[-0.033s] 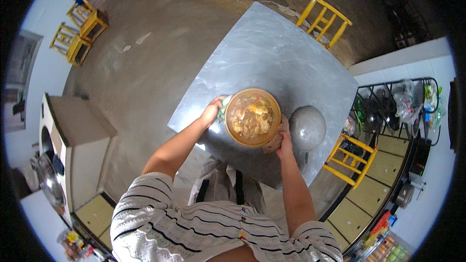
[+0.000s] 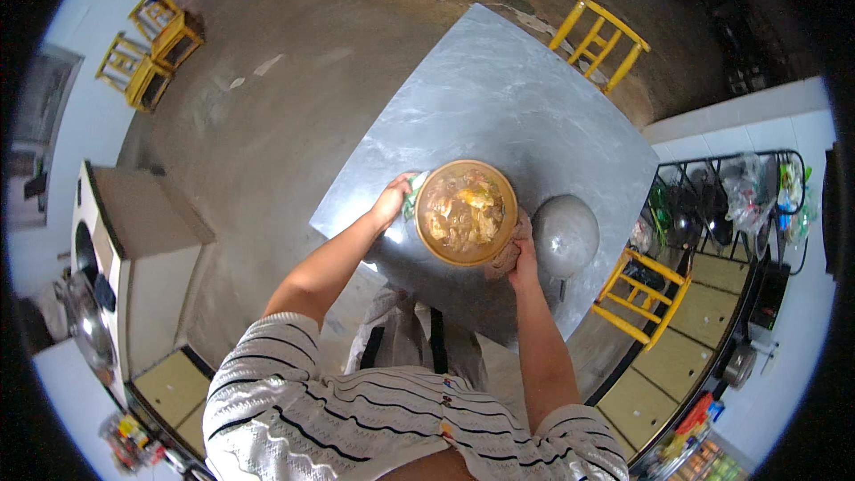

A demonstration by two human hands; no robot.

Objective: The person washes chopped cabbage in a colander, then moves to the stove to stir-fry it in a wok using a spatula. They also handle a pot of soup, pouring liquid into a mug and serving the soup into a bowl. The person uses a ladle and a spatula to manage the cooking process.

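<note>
A round brown pot, filled with a brothy stew of pale and yellow pieces, is held level over the grey table. At its left side my left hand is closed on a green and white cloth against the pot. My right hand grips the lower right side through a brown cloth. Whether the pot's base touches the tabletop is hidden. Just right of my right hand, a round grey metal lid or pan lies on the table.
Beneath the pot stands the grey square table. Yellow chairs stand at its far right and near right. A black rack with pans and bags is at the right. On the left is a white stove block; two yellow chairs stand behind it.
</note>
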